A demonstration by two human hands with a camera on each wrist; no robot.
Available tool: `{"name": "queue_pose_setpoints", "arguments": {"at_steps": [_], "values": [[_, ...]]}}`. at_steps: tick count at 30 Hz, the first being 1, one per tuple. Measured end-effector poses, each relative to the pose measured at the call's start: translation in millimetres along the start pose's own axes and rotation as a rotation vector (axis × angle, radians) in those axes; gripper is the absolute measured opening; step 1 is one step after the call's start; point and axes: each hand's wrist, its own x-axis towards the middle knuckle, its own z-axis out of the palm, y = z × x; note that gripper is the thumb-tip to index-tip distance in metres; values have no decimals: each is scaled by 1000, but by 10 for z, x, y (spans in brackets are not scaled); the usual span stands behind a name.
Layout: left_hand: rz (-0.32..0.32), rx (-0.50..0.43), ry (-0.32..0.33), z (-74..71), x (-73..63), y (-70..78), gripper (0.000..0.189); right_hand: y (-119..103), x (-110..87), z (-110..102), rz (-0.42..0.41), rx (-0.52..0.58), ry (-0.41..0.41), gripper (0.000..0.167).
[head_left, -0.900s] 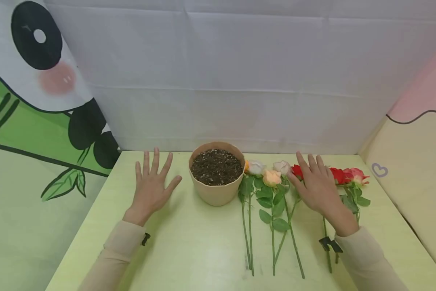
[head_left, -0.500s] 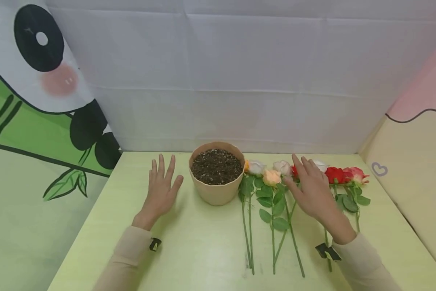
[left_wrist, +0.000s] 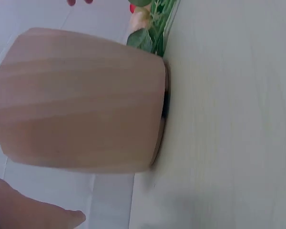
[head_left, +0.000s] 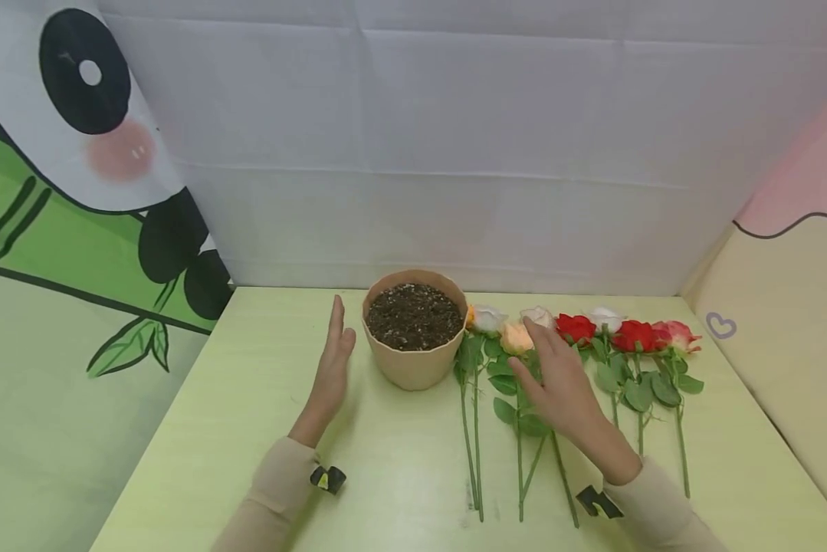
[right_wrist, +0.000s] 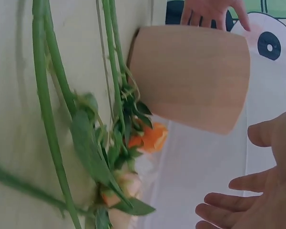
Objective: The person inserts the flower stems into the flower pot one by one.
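Observation:
A tan flowerpot (head_left: pixel 413 369) full of dark soil (head_left: pixel 415 317) stands near the back of the table. Just left of it, my left hand (head_left: pixel 330 376) is held edge-on with straight fingers, apart from the pot. My right hand (head_left: pixel 563 387) hovers over the rose stems to the pot's right, fingers extended and holding nothing. Beneath and beside it lie a peach rose (head_left: pixel 515 338), a red rose (head_left: pixel 575 328) and several others. In the right wrist view the spread fingers of the right hand (right_wrist: pixel 257 186) face the pot (right_wrist: pixel 193 76).
A white rose (head_left: pixel 487 317) and an orange one lie against the pot's right side. Farther right are another red rose (head_left: pixel 635 335) and a pink-red rose (head_left: pixel 675 335), stems toward the front. A pale cloth wall (head_left: pixel 420 153) rises behind the table (head_left: pixel 385 475).
Both hands have moved inward toward the pot, the left one turning edge-on. The right hand has slid left, uncovering the red and white roses that it overlapped.

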Motion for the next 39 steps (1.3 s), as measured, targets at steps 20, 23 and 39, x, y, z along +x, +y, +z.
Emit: {"name": "queue_pose_setpoints", "arguments": {"at_steps": [20,23,39], "values": [[13,-224,20,380,134,-809,81,-224,-82,532,65,209,-172,35],[-6,-251,30,425,185,-945,85,-194,-112,613,24,229,-205,26],[-55,-259,73,489,116,-664,93,-10,-184,968,91,216,-303,28]]}}
